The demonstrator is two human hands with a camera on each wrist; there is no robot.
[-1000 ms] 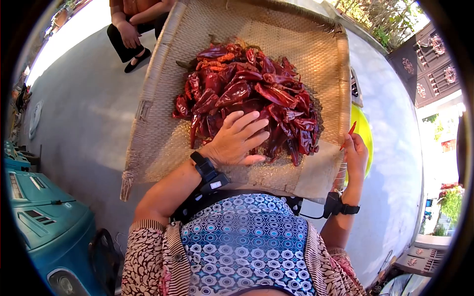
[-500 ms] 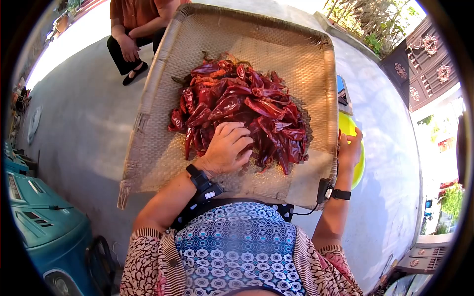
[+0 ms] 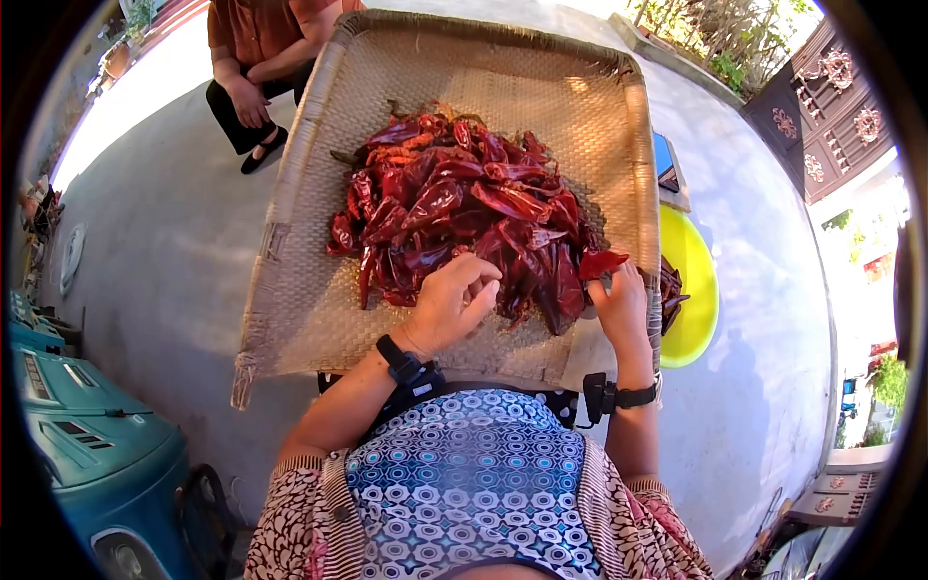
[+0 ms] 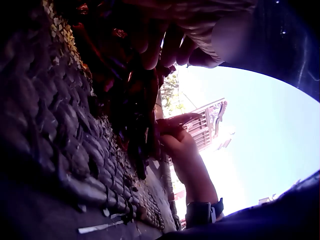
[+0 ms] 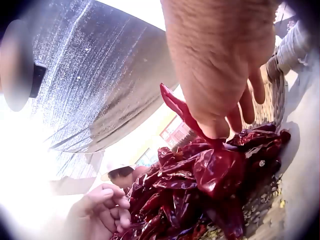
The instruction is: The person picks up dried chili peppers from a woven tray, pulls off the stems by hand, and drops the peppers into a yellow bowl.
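Observation:
A heap of dried red chili peppers (image 3: 454, 203) lies in a woven tray (image 3: 319, 126) in front of me. My right hand (image 3: 623, 307) is at the heap's right side and pinches one wide dried chili pepper (image 3: 601, 264). In the right wrist view this chili pepper (image 5: 220, 172) hangs from the fingertips, close over the heap. My left hand (image 3: 449, 304) is at the front edge of the heap, its fingers loosely curled, with nothing seen in them. The left hand (image 5: 102, 210) also shows in the right wrist view, beside the chilies.
Right of the tray stands a yellow basin (image 3: 698, 290) with dark red chilies (image 3: 669, 295) in it, partly hidden by the tray's edge. Another person (image 3: 256, 87) sits beyond the tray's far left corner. A teal vehicle (image 3: 97, 435) stands at the left.
My right hand has come left from the basin, over the tray's edge, and now pinches a chili by the heap. The left hand's fingers, spread on the chilies before, have curled and drawn back slightly.

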